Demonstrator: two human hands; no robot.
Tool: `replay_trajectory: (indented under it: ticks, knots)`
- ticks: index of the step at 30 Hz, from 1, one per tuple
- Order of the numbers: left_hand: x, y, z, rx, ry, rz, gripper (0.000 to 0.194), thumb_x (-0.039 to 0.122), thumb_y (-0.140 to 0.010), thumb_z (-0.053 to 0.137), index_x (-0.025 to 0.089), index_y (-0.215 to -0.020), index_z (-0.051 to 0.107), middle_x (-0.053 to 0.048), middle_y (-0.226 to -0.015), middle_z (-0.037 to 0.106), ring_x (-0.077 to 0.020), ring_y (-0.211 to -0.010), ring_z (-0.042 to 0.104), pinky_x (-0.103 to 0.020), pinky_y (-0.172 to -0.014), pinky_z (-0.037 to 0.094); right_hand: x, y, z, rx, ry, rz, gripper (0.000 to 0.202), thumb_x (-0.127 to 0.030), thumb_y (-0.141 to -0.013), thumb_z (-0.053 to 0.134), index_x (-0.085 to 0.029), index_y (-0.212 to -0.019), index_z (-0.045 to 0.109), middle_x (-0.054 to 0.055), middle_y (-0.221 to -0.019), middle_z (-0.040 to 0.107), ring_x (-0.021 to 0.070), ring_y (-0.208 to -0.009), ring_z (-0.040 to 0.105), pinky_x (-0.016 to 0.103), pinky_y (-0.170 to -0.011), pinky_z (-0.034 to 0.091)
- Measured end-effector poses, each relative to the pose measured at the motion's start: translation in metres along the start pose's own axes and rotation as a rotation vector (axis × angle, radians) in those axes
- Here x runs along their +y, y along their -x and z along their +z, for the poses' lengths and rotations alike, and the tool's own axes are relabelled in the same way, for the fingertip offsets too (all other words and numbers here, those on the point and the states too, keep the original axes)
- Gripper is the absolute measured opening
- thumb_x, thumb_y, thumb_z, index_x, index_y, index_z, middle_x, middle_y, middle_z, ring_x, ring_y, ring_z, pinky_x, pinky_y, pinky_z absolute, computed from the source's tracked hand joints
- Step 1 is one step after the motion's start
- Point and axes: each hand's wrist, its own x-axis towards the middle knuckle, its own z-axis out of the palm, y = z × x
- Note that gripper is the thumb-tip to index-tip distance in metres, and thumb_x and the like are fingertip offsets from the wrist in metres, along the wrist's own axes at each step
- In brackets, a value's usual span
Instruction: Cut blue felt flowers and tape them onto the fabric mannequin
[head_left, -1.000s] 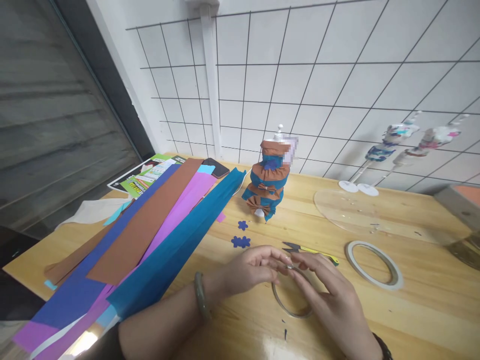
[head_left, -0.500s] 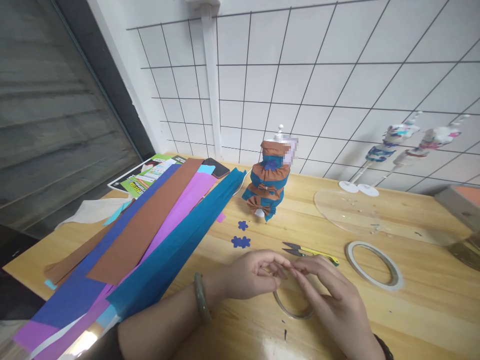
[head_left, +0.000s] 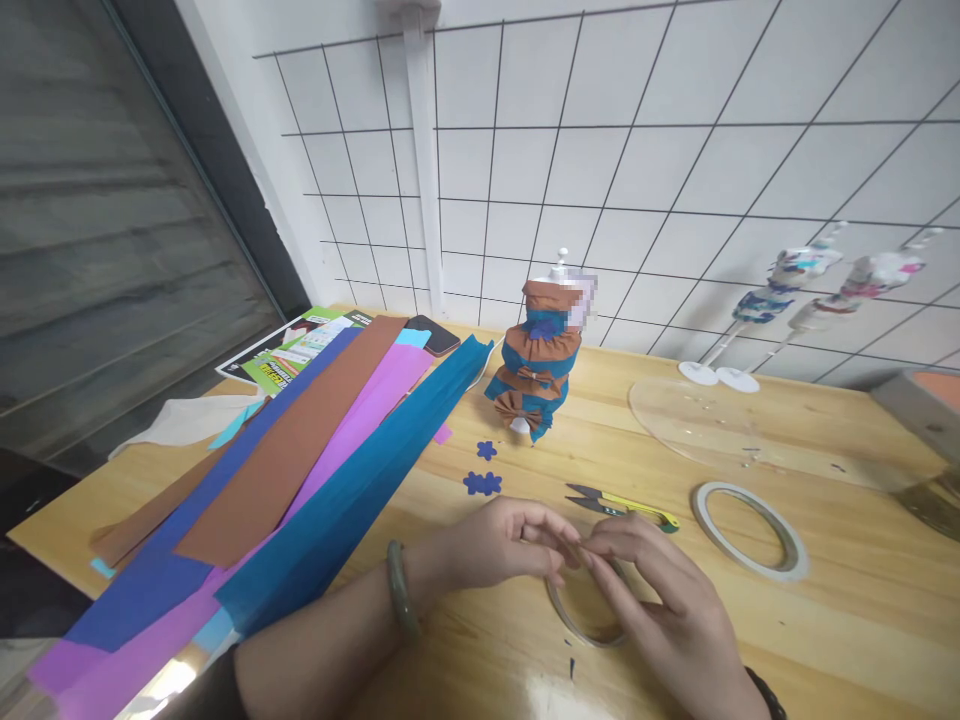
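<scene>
The wood-grain tabletop [head_left: 847, 640] runs up to one white gridded wall [head_left: 495, 100]. Four long paper strips lie overlapping on the left: one blue strip [head_left: 142, 605], one broad brown strip [head_left: 289, 450], one violet strip [head_left: 352, 425] and one teal strip [head_left: 352, 490]. One small dress form [head_left: 540, 345], wrapped in brown and teal, stands at the middle, while two white-based dress forms [head_left: 763, 306] lean at the right beyond one clear disc [head_left: 679, 425]. The left hand [head_left: 499, 550] and right hand [head_left: 671, 600] meet at the fingertips, fingers curled; whether either pinches anything small is hidden, so I cannot tell. Directly below them, one slim ring [head_left: 568, 623] lies on the tabletop, partly covered by the right hand. One white tape roll [head_left: 796, 560] rests to its right; one phone [head_left: 435, 337] lies at the back. One pair of yellow-handled snips [head_left: 637, 507] lies just beyond the hands, near three dark blue paper flowers [head_left: 486, 451], two of them touching.
</scene>
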Motion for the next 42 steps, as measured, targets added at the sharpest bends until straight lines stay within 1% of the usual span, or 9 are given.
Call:
replay_trajectory:
  ticks: [5, 9, 12, 16, 19, 27, 34, 40, 42]
  knots:
    - [0.001, -0.001, -0.001, -0.024, 0.071, -0.011, 0.034, 0.031, -0.064, 0.070, 0.013, -0.092, 0.063, -0.006, -0.083, 0.063, -0.0129, -0.068, 0.059, -0.033, -0.071, 0.048, -0.003, -0.001, 0.000, 0.017, -0.004, -0.005, 0.013, -0.010, -0.079, 0.053, -0.020, -0.085, 0.057, 0.006, -0.075, 0.062, 0.0177, -0.070, 0.060, 0.030, -0.060, 0.049]
    - [0.011, 0.002, -0.002, 0.043, 0.084, -0.026, 0.034, 0.033, -0.068, 0.067, 0.013, -0.096, 0.062, -0.009, -0.087, 0.063, -0.0130, -0.068, 0.061, -0.030, -0.070, 0.048, -0.004, 0.000, 0.000, 0.021, -0.014, 0.016, 0.010, -0.012, -0.081, 0.052, -0.021, -0.083, 0.057, 0.006, -0.073, 0.062, 0.0180, -0.068, 0.061, 0.030, -0.059, 0.049]
    - [0.014, 0.003, -0.002, 0.081, 0.011, -0.055, 0.033, 0.036, -0.070, 0.065, 0.011, -0.091, 0.064, -0.008, -0.079, 0.064, -0.0115, -0.063, 0.060, -0.026, -0.066, 0.047, -0.002, 0.001, 0.001, 0.010, -0.012, 0.013, 0.010, -0.012, -0.081, 0.052, -0.021, -0.084, 0.058, 0.006, -0.074, 0.063, 0.0183, -0.068, 0.062, 0.030, -0.060, 0.050]
    - [0.008, 0.003, -0.002, 0.057, -0.109, -0.024, 0.033, 0.041, -0.071, 0.062, 0.011, -0.084, 0.066, -0.006, -0.076, 0.064, -0.0108, -0.062, 0.058, -0.026, -0.065, 0.047, 0.001, 0.002, 0.003, -0.026, -0.026, -0.001, 0.012, -0.012, -0.081, 0.053, -0.020, -0.089, 0.058, 0.007, -0.077, 0.063, 0.0181, -0.071, 0.062, 0.030, -0.061, 0.050]
    - [0.007, 0.004, -0.001, 0.063, -0.165, 0.005, 0.031, 0.040, -0.072, 0.060, 0.011, -0.080, 0.066, -0.006, -0.076, 0.063, -0.0105, -0.062, 0.058, -0.025, -0.064, 0.047, 0.002, 0.002, 0.004, -0.042, -0.023, 0.016, 0.011, -0.012, -0.082, 0.053, -0.020, -0.088, 0.058, 0.007, -0.077, 0.062, 0.0176, -0.072, 0.061, 0.029, -0.061, 0.050]
    - [0.012, 0.006, 0.002, 0.102, -0.278, 0.050, 0.028, 0.039, -0.074, 0.058, 0.012, -0.074, 0.065, -0.002, -0.068, 0.059, -0.0094, -0.060, 0.056, -0.021, -0.060, 0.046, 0.001, 0.002, 0.005, -0.046, -0.036, 0.033, 0.010, -0.016, -0.082, 0.052, -0.020, -0.085, 0.061, 0.007, -0.076, 0.063, 0.0181, -0.071, 0.062, 0.029, -0.060, 0.052]
    - [0.011, 0.006, 0.001, 0.063, -0.294, 0.066, 0.029, 0.038, -0.077, 0.054, 0.011, -0.076, 0.066, -0.005, -0.077, 0.059, -0.0093, -0.060, 0.056, -0.022, -0.059, 0.047, 0.000, 0.002, 0.005, -0.035, -0.042, 0.041, 0.013, -0.013, -0.081, 0.053, -0.020, -0.087, 0.063, 0.006, -0.078, 0.064, 0.0177, -0.073, 0.063, 0.028, -0.062, 0.052]
    - [0.008, 0.006, 0.000, 0.014, -0.249, 0.049, 0.031, 0.039, -0.079, 0.052, 0.011, -0.079, 0.066, -0.005, -0.077, 0.060, -0.0090, -0.061, 0.057, -0.022, -0.060, 0.047, 0.003, 0.004, 0.005, -0.025, -0.014, 0.024, 0.025, -0.011, -0.081, 0.053, -0.021, -0.103, 0.061, 0.008, -0.090, 0.063, 0.0186, -0.082, 0.063, 0.028, -0.065, 0.053]
    - [0.007, 0.005, 0.000, 0.004, -0.193, 0.055, 0.030, 0.038, -0.079, 0.054, 0.012, -0.082, 0.067, -0.005, -0.077, 0.061, -0.0092, -0.062, 0.057, -0.022, -0.061, 0.047, 0.004, 0.005, 0.005, -0.027, -0.016, 0.028, 0.026, -0.012, -0.082, 0.053, -0.022, -0.104, 0.062, 0.008, -0.091, 0.064, 0.0186, -0.083, 0.063, 0.027, -0.065, 0.053]
